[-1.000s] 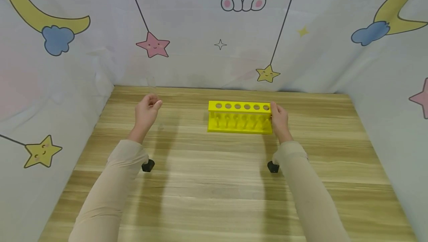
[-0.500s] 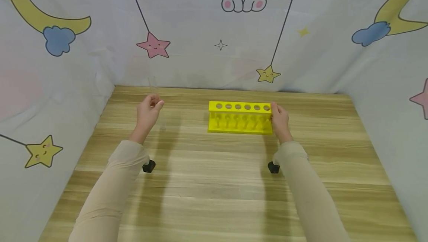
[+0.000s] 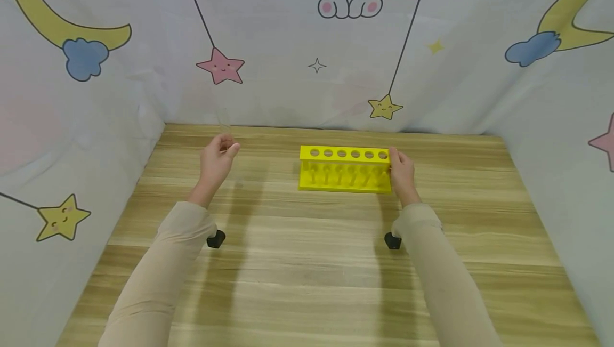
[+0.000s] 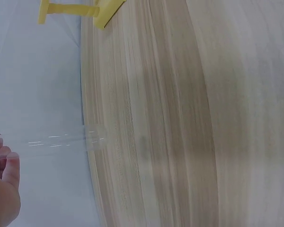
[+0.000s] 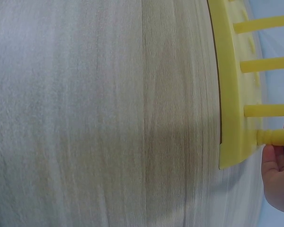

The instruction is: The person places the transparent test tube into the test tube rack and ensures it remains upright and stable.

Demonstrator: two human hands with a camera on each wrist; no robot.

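Note:
My left hand [image 3: 218, 160] is raised over the left part of the table and pinches a clear test tube [image 4: 66, 141] between thumb and fingers. The tube is almost invisible in the head view; the left wrist view shows its lower part pointing down toward the tabletop, apart from it. A yellow test tube rack [image 3: 345, 189] stands upright on the table, with a row of round holes along its top and pegs on its base. At its right end my right hand [image 3: 403, 171] grips the rack, and the right wrist view shows fingers at its end post [image 5: 277, 137].
The wood-grain table [image 3: 307, 272] meets a white cloth backdrop [image 3: 268, 91] at the back and both sides, printed with stars and moons. Small black devices [image 3: 216, 239] sit at both wrists. Bare tabletop lies between the left hand and the rack.
The left hand has drifted slightly right, toward the rack, with the test tube. The right hand and the rack have stayed in place.

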